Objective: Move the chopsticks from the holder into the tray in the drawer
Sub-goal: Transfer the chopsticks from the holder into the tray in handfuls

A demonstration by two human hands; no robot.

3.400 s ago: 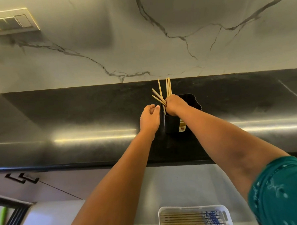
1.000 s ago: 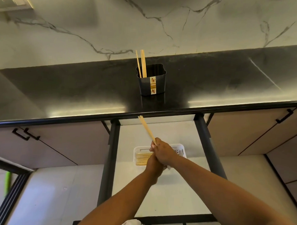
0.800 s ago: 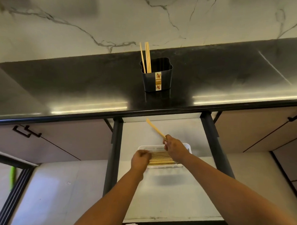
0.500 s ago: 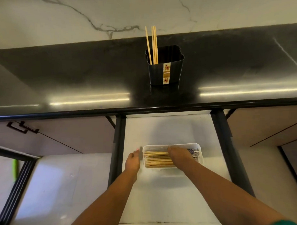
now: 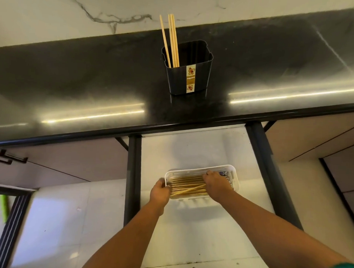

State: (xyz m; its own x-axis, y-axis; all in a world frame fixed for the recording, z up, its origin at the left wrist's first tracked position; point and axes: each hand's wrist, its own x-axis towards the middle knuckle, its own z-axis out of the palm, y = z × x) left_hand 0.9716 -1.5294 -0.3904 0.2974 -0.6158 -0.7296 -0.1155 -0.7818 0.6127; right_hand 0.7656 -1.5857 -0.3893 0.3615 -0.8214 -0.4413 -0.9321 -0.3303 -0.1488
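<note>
Four chopsticks (image 5: 171, 40) stand in the one black holder (image 5: 189, 74) on your dark desk (image 5: 73, 80); its label strip (image 5: 190, 79) shows two flowers, the writing too small to read. Below, one white tray (image 5: 235, 181) in the open drawer (image 5: 198, 231) holds many wooden chopsticks (image 5: 185, 184), too packed to count. Your left hand (image 5: 159, 194) grips the tray's left rim, fingers curled on it; your right hand (image 5: 217, 184) lies over the chopsticks, and I cannot tell its fingers' state.

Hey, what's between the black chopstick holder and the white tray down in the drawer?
In the head view, only bare black countertop and bare white drawer floor separate the chopstick holder from the tray.
</note>
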